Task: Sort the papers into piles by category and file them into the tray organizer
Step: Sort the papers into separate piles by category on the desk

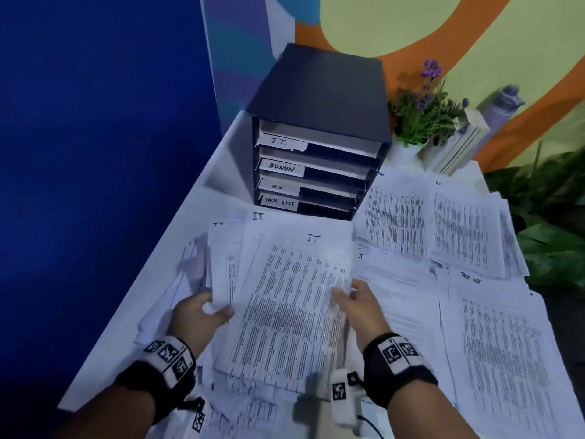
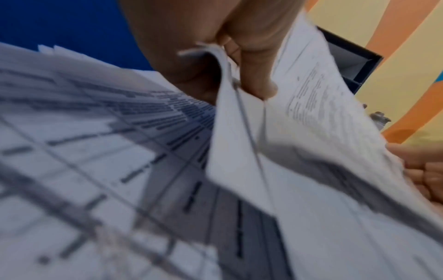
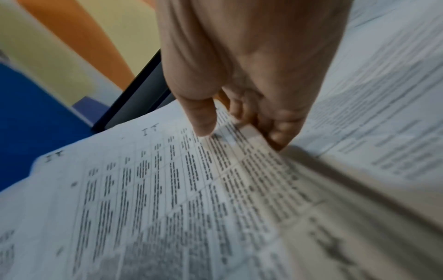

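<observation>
A stack of printed sheets marked "IT" [image 1: 285,299] is lifted off the table between both hands. My left hand [image 1: 202,312] grips its left edge, thumb on top; the left wrist view shows the thumb [image 2: 254,79] pinching the IT stack [image 2: 299,151]. My right hand [image 1: 354,299] pinches the right edge, thumb over the IT stack [image 3: 167,189] and fingers [image 3: 280,132] beneath. The black tray organizer [image 1: 319,90] stands behind, with slots labelled I.T., ADMIN, H.R and TASK LIST.
Other paper piles cover the white table [image 1: 221,172]: two piles [image 1: 427,223] at right behind, a "Task list" pile [image 1: 506,350] near right, loose sheets [image 1: 177,296] under my left hand. A potted plant [image 1: 424,112], books [image 1: 459,144] and bottle [image 1: 503,103] stand at the back. A blue wall lies left.
</observation>
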